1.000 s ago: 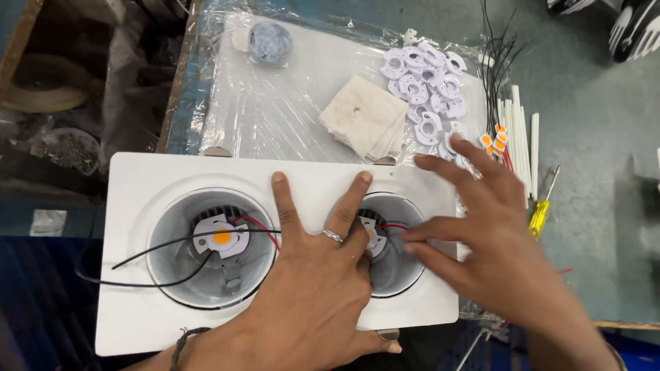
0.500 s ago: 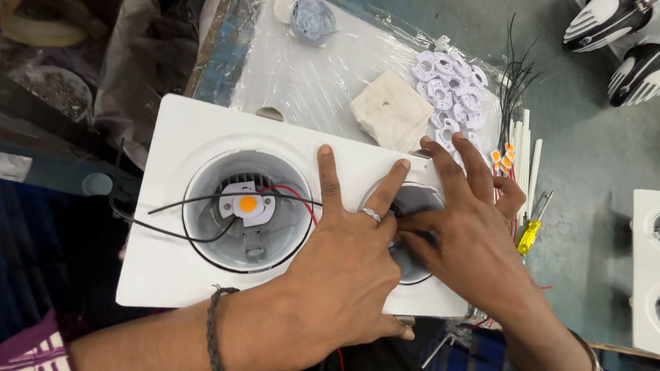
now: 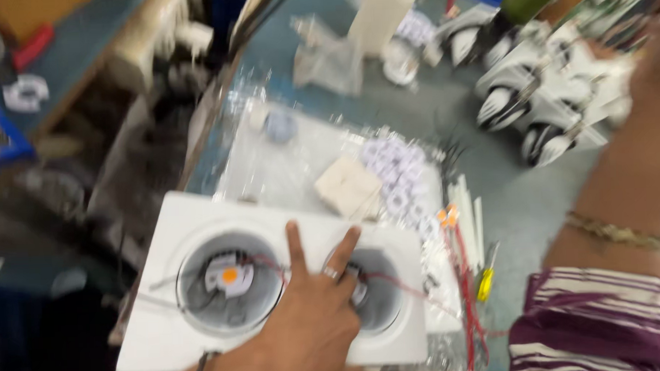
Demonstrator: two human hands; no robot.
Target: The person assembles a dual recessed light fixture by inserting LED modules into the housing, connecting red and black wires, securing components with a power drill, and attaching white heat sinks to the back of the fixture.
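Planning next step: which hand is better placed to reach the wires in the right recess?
Probably left: the left hand lies on the white housing, fingers at that recess. The right arm is raised, far off it.

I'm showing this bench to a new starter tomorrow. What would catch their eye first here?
Probably the white twin downlight housing at bottom centre, its left well showing a small LED module with an orange dot. The left hand lies flat between the two wells, fingers spread. At the right edge, a forearm in a striped sleeve with a gold bracelet reaches up out of view, its hand unseen.
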